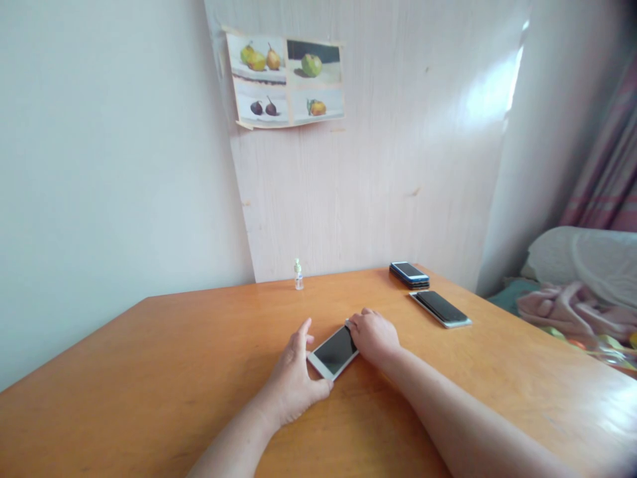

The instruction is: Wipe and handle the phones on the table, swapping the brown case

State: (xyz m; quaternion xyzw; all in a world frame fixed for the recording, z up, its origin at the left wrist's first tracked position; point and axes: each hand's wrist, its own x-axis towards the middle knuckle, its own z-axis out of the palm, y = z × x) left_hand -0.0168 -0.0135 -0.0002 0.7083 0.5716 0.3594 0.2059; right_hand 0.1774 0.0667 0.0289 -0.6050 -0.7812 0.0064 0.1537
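Note:
A white smartphone (pixel 334 352) with a dark screen lies face up and aslant on the wooden table, between my two hands. My right hand (pixel 375 337) has its fingers bent over the phone's far right end and grips it there. At the near left end is my left hand (pixel 293 382), its fingers raised and spread from the thumb. The left thumb tip touches or nearly touches the phone's near corner. Part of the phone's right end is hidden under my right fingers.
To the right, a black device (pixel 440 307) rests on a larger white one. Behind it stands a stack of phones (pixel 409 273), a blue-edged one on top. A small clear spray bottle (pixel 298 276) is by the wall. Bedding (pixel 580 309) lies beyond the table's right edge.

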